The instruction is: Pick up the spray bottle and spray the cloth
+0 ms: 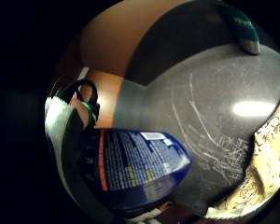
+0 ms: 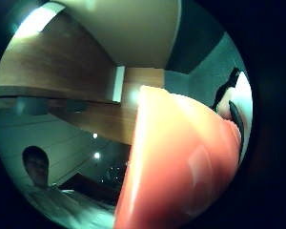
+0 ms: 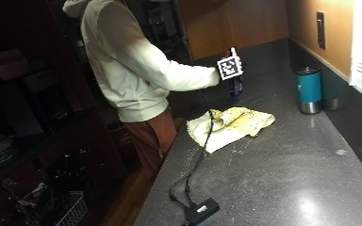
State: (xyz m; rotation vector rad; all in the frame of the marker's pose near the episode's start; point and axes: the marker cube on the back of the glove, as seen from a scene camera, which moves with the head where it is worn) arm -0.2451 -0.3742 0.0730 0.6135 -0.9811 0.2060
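1. The right hand point(image 3: 231, 75) is raised above the counter point(image 3: 294, 179), at the end of a cream sleeve point(image 3: 168, 75). In the outside view it is mostly hidden, so the fingers cannot be made out there.
2. The bottle point(image 3: 235, 87) hangs just under the hand, upright, its dark blue body showing below it. The little-finger palm view has the bottle's blue label point(image 1: 135, 165) close against the palm, and the thumb-side view is largely filled by a red-orange part of the bottle point(image 2: 181, 167) close to the palm. The hand appears to be gripping the bottle, its fingers round it.
3. The bottle is off the counter, held in the air above the counter's far part, at about 12 o'clock from the cloth.
4. The cloth point(image 3: 231, 125), pale yellow with a speckled print, lies crumpled and flat on the counter, below the bottle and not touching it. Its edge point(image 1: 266, 163) also shows on the counter in the little-finger view.
5. A teal tumbler point(image 3: 308, 89) with a metal base stands upright at about 2 o'clock from the cloth, well apart from it, near the back wall.
6. A black cable point(image 3: 200, 155) runs from the hand down past the cloth's 9 o'clock side.
7. The counter is dark grey and speckled, with pale scratches point(image 1: 210, 135) on its surface.
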